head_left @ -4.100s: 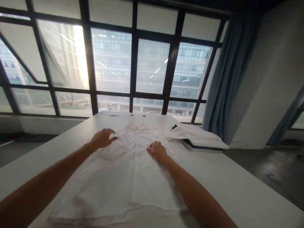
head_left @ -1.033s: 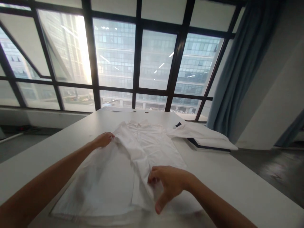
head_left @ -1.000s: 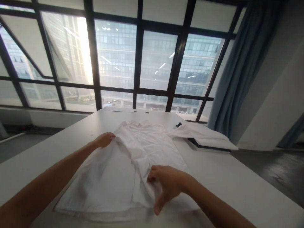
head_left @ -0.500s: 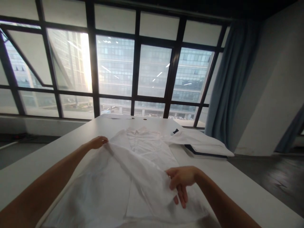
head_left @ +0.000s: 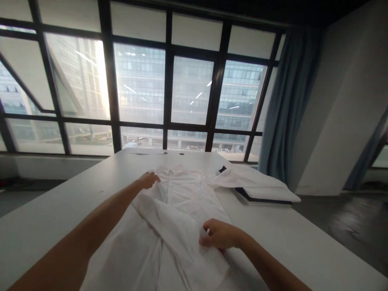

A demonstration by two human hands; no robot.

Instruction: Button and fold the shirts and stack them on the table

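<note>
A white long-sleeved shirt [head_left: 190, 194] lies along the table, its collar at the far end and its lower part towards me. My left hand [head_left: 148, 180] pinches the shirt's left edge near the shoulder and holds the cloth slightly raised. Lower down and to the right, my right hand [head_left: 220, 234] has thumb and fingers closed on a loose layer of the shirt that crosses the body diagonally. Some of the right fingers are hidden beneath the hand. The right sleeve [head_left: 257, 180] stretches outward over a dark-edged flat item.
The long white table [head_left: 75, 202] runs towards the windows. A flat item with a dark edge [head_left: 266, 201] lies under the sleeve at the right. Small round dark spots [head_left: 182, 153] show at the far end. A blue curtain [head_left: 275, 121] hangs at the right.
My left hand has moved right, bringing the shirt's left edge inward over the body. My right hand has shifted slightly left, and its spread fingers have closed on the cloth.
</note>
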